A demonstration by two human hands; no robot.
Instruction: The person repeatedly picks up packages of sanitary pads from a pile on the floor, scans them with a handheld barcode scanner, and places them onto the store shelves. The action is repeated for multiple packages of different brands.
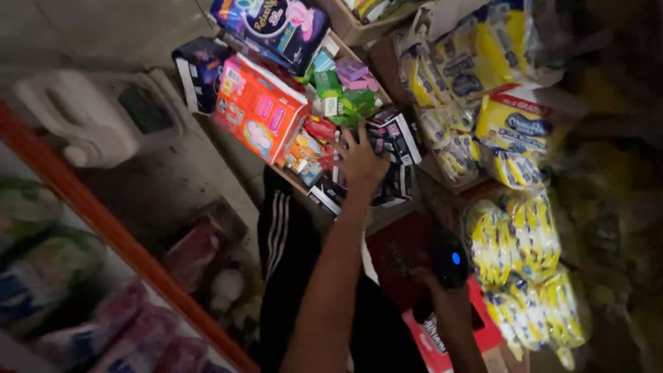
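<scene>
Left hand [360, 160]: fingers spread, pressing black-and-white cartons [394, 148] at brown cardboard tray [376, 215] edge. Right hand [442, 283]: gripping black handheld scanner with blue light [450, 261], below tray.

Shelf [387, 215] crammed: black packets [395, 141] at front edge, orange pack [257, 107] left, green boxes [351, 97] behind.

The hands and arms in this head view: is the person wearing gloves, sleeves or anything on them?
No gloves show: the left hand and right hand are bare, and both forearms are uncovered, with no sleeve in view. No watch or ring can be made out in the dim, blurred picture.
</scene>
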